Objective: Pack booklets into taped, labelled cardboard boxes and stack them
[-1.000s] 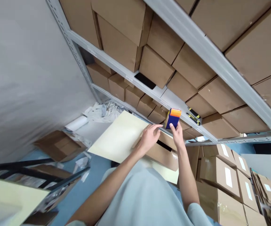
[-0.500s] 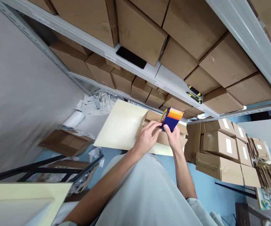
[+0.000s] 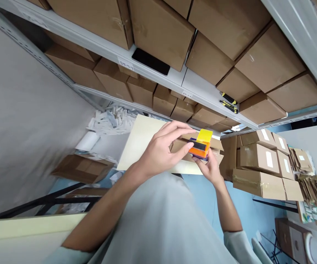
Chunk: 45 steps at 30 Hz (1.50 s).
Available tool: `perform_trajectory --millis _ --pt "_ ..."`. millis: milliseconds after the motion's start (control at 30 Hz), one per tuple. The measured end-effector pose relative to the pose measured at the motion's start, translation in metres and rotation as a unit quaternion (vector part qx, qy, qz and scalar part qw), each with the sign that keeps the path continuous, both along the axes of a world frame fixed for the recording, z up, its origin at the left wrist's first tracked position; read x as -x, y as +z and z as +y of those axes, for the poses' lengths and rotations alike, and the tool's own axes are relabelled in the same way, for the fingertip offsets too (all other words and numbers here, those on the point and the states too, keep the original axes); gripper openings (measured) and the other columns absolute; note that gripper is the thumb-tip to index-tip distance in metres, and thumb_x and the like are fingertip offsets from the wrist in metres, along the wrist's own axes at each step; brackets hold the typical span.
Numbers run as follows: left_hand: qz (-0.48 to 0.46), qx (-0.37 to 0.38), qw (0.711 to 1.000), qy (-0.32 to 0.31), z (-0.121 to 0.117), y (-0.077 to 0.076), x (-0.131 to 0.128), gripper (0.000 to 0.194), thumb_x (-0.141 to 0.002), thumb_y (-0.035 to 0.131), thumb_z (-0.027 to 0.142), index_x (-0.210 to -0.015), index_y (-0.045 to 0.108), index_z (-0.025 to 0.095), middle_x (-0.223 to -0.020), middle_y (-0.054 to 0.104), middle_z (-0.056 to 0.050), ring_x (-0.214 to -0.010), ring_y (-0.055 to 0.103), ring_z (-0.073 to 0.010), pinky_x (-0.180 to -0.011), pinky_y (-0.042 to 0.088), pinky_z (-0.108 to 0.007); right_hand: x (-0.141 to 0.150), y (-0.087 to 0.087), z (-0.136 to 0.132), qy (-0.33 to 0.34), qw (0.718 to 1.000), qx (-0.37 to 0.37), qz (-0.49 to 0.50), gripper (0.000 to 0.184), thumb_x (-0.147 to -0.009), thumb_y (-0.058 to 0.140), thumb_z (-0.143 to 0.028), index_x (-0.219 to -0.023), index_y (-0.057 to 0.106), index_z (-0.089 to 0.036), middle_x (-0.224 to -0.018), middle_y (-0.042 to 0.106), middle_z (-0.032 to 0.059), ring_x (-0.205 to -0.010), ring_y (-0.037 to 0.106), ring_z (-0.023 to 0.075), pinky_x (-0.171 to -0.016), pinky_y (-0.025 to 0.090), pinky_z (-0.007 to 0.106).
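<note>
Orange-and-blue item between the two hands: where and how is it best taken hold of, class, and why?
Probably by the lower body of the orange-and-blue item, coming from below and the person's right, as the right hand holds it. The blocky base offers something to grip; the yellow piece juts up on top, and the left hand occupies the left side.

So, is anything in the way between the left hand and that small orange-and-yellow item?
Nothing visible is. The left hand is right beside the small orange-and-yellow item, its thumb seemingly touching it, while the right hand holds the item from the other side. The cardboard box shows below, not between them.
</note>
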<state>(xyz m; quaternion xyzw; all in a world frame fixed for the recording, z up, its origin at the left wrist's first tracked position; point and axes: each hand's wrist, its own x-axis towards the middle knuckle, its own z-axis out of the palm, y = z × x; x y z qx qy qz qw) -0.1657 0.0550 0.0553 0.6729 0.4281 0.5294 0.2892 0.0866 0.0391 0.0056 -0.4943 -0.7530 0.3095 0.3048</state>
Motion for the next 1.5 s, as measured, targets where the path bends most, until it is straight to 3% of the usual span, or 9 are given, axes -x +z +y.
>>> perform_trajectory --millis 233,400,667,867,1100,1233,1367,1500 --pt "0.004 0.025 0.995 -0.092 0.0 0.0 0.004 0.018 -0.102 0.067 0.027 -0.116 0.079 0.026 -0.111 0.076 -0.007 -0.104 0.07 -0.022 -0.094 0.063 -0.037 -0.012 0.01 -0.007 0.044 0.99 -0.078 -0.105 0.007 -0.104 0.067 -0.029 -0.109 0.063 -0.027 -0.102 0.074 0.0076 -0.096 0.069 0.0274 -0.088 0.06 0.043" --pt "0.017 0.049 0.992 -0.111 -0.002 -0.004 0.005 0.018 -0.105 0.063 0.029 -0.11 0.079 0.026 -0.105 0.075 -0.006 -0.099 0.07 -0.0217 -0.092 0.062 -0.038 -0.023 0.011 -0.01 0.058 0.982 -0.087 -0.158 0.005 -0.102 0.065 -0.027 -0.106 0.061 -0.027 -0.097 0.072 0.0078 -0.095 0.068 0.0296 -0.088 0.059 0.046" --pt "0.026 0.045 0.992 -0.114 -0.011 -0.022 -0.002 0.02 -0.108 0.058 0.026 -0.104 0.078 0.025 -0.102 0.076 -0.006 -0.1 0.072 -0.021 -0.092 0.061 -0.036 -0.03 0.014 -0.018 0.095 0.973 -0.095 -0.187 0.006 -0.105 0.064 -0.028 -0.11 0.062 -0.026 -0.101 0.074 0.0093 -0.097 0.07 0.0296 -0.091 0.06 0.047" --pt "-0.002 0.081 0.993 -0.08 -0.019 -0.046 -0.004 0.015 -0.106 0.063 0.026 -0.1 0.077 0.025 -0.098 0.076 -0.005 -0.093 0.07 -0.0194 -0.089 0.061 -0.033 -0.031 0.013 -0.02 0.126 0.97 -0.018 -0.207 0.015 -0.104 0.07 -0.037 -0.111 0.065 -0.025 -0.105 0.076 0.0112 -0.1 0.072 0.0316 -0.091 0.061 0.048" --pt "-0.045 0.211 0.976 -0.028 -0.027 -0.079 -0.006 0.02 -0.104 0.063 0.033 -0.095 0.077 0.023 -0.093 0.076 -0.002 -0.073 0.062 -0.0146 -0.073 0.054 -0.028 -0.019 0.009 -0.007 0.154 0.96 0.097 -0.213 0.029 -0.105 0.069 -0.054 -0.101 0.066 -0.025 -0.087 0.071 0.0054 -0.078 0.069 0.0256 -0.072 0.058 0.038" --pt "-0.085 0.282 0.956 0.004 -0.029 -0.091 0.005 0.021 -0.1 0.065 0.037 -0.09 0.078 0.023 -0.087 0.075 -0.001 -0.07 0.06 -0.0143 -0.067 0.05 -0.027 -0.028 0.03 0.008 0.202 0.922 0.216 -0.25 0.033 -0.104 0.069 -0.058 -0.099 0.068 -0.025 -0.078 0.069 -0.0001 -0.064 0.06 0.0185 -0.058 0.047 0.031" --pt "-0.147 0.357 0.918 0.091 -0.02 -0.111 0.026 0.024 -0.093 0.074 0.045 -0.094 0.08 0.021 -0.088 0.077 -0.003 -0.075 0.064 -0.0161 -0.073 0.055 -0.029 -0.055 0.058 0.038 0.18 0.891 0.307 -0.282 0.037 -0.101 0.072 -0.061 -0.093 0.069 -0.025 -0.065 0.061 -0.0036 -0.053 0.049 0.0149 -0.048 0.037 0.029" --pt "-0.286 0.434 0.851 0.07 -0.005 -0.14 0.019 0.045 -0.08 0.087 0.058 -0.094 0.077 0.017 -0.094 0.077 -0.006 -0.089 0.072 -0.0211 -0.092 0.064 -0.04 -0.069 0.078 0.088 0.19 0.835 0.444 -0.264 0.043 -0.097 0.072 -0.067 -0.097 0.073 -0.024 -0.076 0.07 0.0009 -0.062 0.06 0.0168 -0.052 0.043 0.028"
